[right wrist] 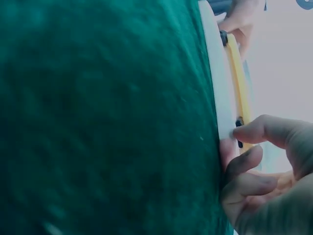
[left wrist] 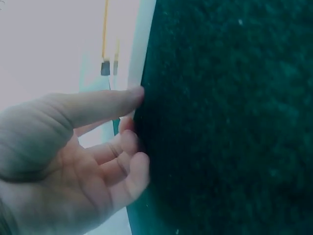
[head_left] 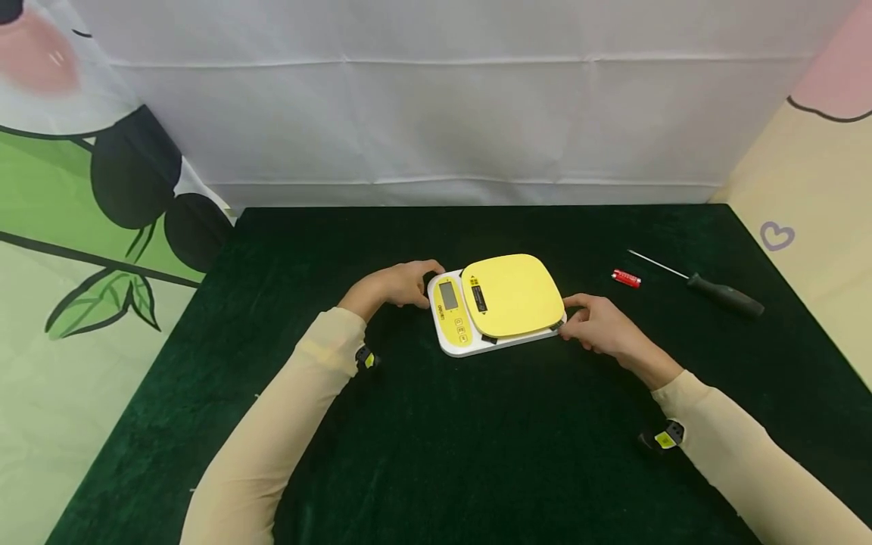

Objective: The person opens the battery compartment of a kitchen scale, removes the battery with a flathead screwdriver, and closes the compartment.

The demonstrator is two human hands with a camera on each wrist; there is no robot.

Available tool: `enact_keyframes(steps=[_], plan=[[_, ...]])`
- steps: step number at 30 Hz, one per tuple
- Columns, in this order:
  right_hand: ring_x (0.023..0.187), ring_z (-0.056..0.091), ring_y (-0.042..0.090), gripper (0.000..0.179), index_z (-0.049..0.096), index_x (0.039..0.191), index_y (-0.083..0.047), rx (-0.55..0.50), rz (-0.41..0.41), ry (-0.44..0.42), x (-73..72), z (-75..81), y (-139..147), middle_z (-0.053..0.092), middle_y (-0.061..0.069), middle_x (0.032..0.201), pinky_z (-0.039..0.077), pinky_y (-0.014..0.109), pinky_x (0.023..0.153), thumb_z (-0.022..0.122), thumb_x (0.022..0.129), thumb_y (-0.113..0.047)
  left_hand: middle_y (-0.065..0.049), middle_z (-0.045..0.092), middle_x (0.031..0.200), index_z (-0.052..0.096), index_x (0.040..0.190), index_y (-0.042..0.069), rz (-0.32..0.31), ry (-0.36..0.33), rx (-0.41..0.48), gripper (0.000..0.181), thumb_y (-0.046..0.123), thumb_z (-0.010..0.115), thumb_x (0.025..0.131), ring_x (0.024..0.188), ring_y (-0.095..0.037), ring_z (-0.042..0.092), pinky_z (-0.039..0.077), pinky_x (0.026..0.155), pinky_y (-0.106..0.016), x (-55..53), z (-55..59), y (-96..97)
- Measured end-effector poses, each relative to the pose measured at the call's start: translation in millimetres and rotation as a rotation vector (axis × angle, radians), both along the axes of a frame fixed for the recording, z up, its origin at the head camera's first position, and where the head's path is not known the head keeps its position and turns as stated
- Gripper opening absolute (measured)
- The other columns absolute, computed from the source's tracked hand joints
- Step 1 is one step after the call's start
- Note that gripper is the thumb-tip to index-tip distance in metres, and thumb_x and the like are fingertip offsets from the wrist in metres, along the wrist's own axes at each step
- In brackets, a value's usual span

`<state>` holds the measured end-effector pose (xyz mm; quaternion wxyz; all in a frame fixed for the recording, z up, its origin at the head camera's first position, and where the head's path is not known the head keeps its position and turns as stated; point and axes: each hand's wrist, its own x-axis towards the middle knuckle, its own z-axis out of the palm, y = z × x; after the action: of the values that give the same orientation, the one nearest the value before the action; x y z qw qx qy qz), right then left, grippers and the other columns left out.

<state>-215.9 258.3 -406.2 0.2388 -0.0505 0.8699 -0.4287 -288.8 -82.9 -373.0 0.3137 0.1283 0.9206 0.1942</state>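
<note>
A yellow and white kitchen scale point(head_left: 512, 297) lies on the dark green cloth, its display point(head_left: 448, 296) and buttons toward the left. My left hand point(head_left: 405, 284) grips the scale by its left end; in the left wrist view the thumb point(left wrist: 115, 102) lies along the white edge with the other fingers curled below. At the lower right corner, my right hand point(head_left: 602, 325) pinches the white base point(right wrist: 222, 98) between thumb and fingers. Small black pieces point(head_left: 489, 339) show between the yellow plate and the base.
Right of the scale lies a red battery point(head_left: 626, 278). Beyond it is a screwdriver point(head_left: 726, 294) with a dark handle, its shaft pointing to the upper left. A white cloth wall point(head_left: 463, 129) rises behind the table's far edge, with printed sheets on both sides.
</note>
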Motion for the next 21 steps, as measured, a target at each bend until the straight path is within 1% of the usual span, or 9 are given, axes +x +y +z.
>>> enact_keyframes(steps=[3,5,9,11,14,17,21], plan=[[0.063,0.051,0.020,0.063,0.040,0.141,0.002,0.009,0.017,0.053,0.3,-3.0,-2.8,0.060,0.009,0.083,0.043,0.026,0.052,0.067,0.088,-0.018,-0.013,0.054,0.107,0.036,0.147,0.024,-0.014,0.007,0.013,0.066,0.017,0.070,0.091,0.078,-0.021,0.052,0.045,0.065,-0.028,-3.2,-2.8,-4.3],[0.063,0.051,0.020,0.063,0.041,0.140,0.002,0.009,0.018,0.076,-0.2,-4.2,-3.8,0.060,0.009,0.082,0.043,0.026,0.052,0.069,0.087,-0.018,-0.013,0.053,0.109,0.036,0.147,0.024,-0.027,0.015,0.019,0.066,0.018,0.070,0.091,0.085,-0.022,0.052,0.046,0.070,-0.030,-4.1,-5.0,-6.8],[0.064,0.052,0.020,0.062,0.043,0.138,0.003,0.008,0.014,0.093,-1.8,-5.1,-3.2,0.061,0.010,0.082,0.044,0.026,0.053,0.070,0.086,-0.018,-0.011,0.051,0.111,0.037,0.146,0.023,-0.050,0.036,0.037,0.064,0.020,0.070,0.091,0.094,-0.024,0.051,0.045,0.078,-0.033,-3.2,-9.8,-9.5],[0.065,0.053,0.021,0.062,0.043,0.138,0.003,0.011,0.012,0.090,-3.8,-4.9,-1.6,0.062,0.010,0.084,0.045,0.026,0.054,0.070,0.087,-0.018,-0.011,0.051,0.109,0.037,0.145,0.023,-0.059,0.044,0.049,0.064,0.021,0.071,0.091,0.093,-0.024,0.050,0.044,0.077,-0.033,-1.7,-11.4,-10.2],[0.068,0.053,0.021,0.064,0.042,0.140,0.002,0.014,0.029,0.077,-9.3,-3.4,1.7,0.061,0.011,0.086,0.045,0.027,0.056,0.070,0.087,-0.019,-0.010,0.050,0.103,0.039,0.143,0.022,-0.068,0.061,0.063,0.062,0.021,0.072,0.090,0.088,-0.023,0.050,0.043,0.073,-0.032,1.5,-12.6,-11.4],[0.068,0.051,0.021,0.065,0.042,0.141,0.000,0.016,0.052,0.052,-16.8,-1.0,5.2,0.059,0.010,0.087,0.045,0.026,0.057,0.071,0.087,-0.020,-0.009,0.051,0.100,0.041,0.140,0.020,-0.075,0.076,0.073,0.061,0.023,0.074,0.089,0.084,-0.022,0.050,0.042,0.070,-0.031,6.8,-12.0,-12.2],[0.066,0.049,0.019,0.064,0.044,0.141,-0.002,0.017,0.097,0.037,-27.1,0.4,10.8,0.058,0.008,0.085,0.043,0.026,0.054,0.072,0.086,-0.019,-0.008,0.053,0.100,0.042,0.137,0.019,-0.082,0.090,0.066,0.059,0.025,0.074,0.088,0.084,-0.021,0.051,0.044,0.070,-0.031,15.7,-8.6,-9.5]])
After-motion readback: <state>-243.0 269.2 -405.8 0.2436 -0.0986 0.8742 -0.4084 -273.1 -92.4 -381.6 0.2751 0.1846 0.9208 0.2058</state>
